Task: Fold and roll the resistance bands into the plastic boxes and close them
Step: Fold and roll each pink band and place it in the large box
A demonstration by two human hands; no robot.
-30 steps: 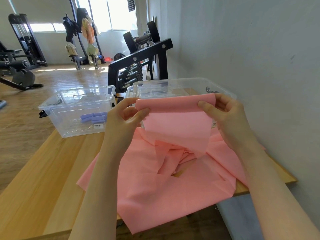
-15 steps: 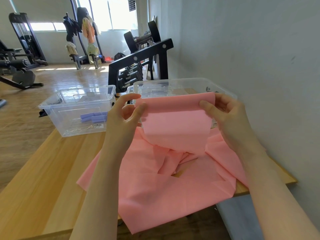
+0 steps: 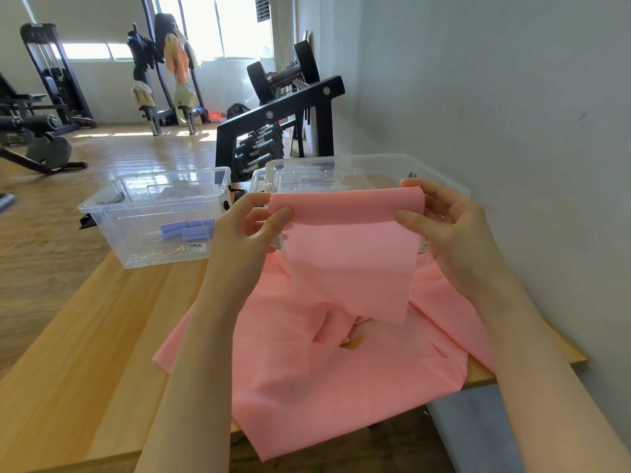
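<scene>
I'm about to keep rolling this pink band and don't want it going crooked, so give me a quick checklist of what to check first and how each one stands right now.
1. Left hand holds the left end of the fold in the pink band: ok.
2. Right hand holds the right end: ok.
3. Folded top edge level between the hands: ok.
4. Loose band below lying flat: not ok; it is bunched on the table and hangs over the near edge.
5. Box behind the band open and ready: cannot tell.
6. Left box has room: ok; only purple rolls inside.
</scene>
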